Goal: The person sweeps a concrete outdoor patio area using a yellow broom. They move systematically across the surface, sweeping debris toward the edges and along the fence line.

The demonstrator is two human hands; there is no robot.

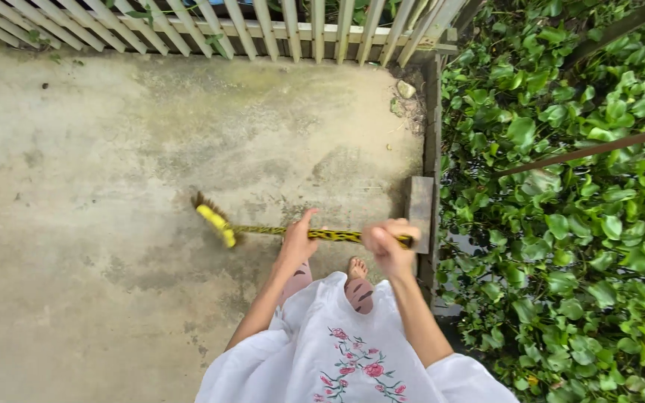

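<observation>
I hold a broom (263, 230) level over a concrete floor (113, 186). Its handle has a yellow and black pattern, and its yellow head with brown bristles (213, 218) points left, low over the concrete. My left hand (298, 239) grips the middle of the handle. At the handle's right end my right hand (390, 245) is closed around it. Below the hands I see my white flowered garment (345, 351) and one bare foot (357, 269).
A pale wooden picket fence (263, 26) runs along the far edge. A wooden border (432, 149) with a small block (420, 213) closes the right side. Beyond it lies dense green water plants (576, 224) crossed by a thin brown pole (591, 149). Debris sits in the far right corner (406, 97).
</observation>
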